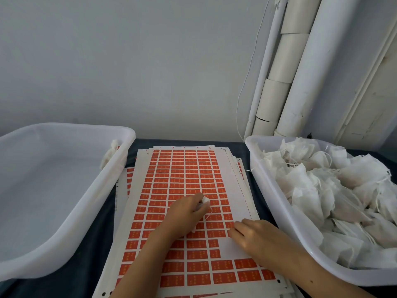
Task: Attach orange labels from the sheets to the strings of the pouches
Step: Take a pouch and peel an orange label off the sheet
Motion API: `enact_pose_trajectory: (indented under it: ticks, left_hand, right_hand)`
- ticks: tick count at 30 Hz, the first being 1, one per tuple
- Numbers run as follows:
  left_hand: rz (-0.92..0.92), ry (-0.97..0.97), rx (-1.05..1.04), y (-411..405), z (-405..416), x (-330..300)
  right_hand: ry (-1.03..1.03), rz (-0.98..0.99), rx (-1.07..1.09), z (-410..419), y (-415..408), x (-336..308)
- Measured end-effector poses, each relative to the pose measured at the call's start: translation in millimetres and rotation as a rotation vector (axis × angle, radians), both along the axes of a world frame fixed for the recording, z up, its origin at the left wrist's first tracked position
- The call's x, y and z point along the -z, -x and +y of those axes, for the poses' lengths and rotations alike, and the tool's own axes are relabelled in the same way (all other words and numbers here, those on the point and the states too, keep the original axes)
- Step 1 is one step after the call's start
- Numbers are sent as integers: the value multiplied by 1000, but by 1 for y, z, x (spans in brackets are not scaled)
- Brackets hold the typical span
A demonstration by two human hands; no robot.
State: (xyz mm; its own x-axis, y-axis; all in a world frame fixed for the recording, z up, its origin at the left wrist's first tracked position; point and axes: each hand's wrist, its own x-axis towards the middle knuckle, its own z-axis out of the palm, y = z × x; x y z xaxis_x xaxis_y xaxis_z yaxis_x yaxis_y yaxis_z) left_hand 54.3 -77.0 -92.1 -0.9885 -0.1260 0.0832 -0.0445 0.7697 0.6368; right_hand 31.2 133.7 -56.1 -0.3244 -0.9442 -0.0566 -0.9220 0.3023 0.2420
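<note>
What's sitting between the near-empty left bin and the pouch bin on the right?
In the head view, the stack of label sheets lies between the left bin and the pouch bin, with both hands, left hand and right hand, over it.

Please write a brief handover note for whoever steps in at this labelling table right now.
Left hand grips a white pouch over the top label sheet. Right hand has its fingertips at an orange label by the sheet's bare patch, where some labels are already gone. Right bin is piled with pouches; the left bin holds one pouch at its far corner. Nearly all of the pile remains.
</note>
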Motion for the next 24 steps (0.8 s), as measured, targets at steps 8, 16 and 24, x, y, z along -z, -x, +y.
enact_pose_trajectory:
  ticks: [8, 16, 24]
  left_hand:
    - [-4, -10, -7, 0, 1, 0]
    - [-5, -9, -3, 0, 0, 1]
    - [-6, -2, 0, 1, -1, 1]
  right_hand:
    - [-48, 46, -55, -5, 1, -6]
    - [123, 8, 1, -5, 4, 1]
    - [16, -116, 133, -4, 13, 8]
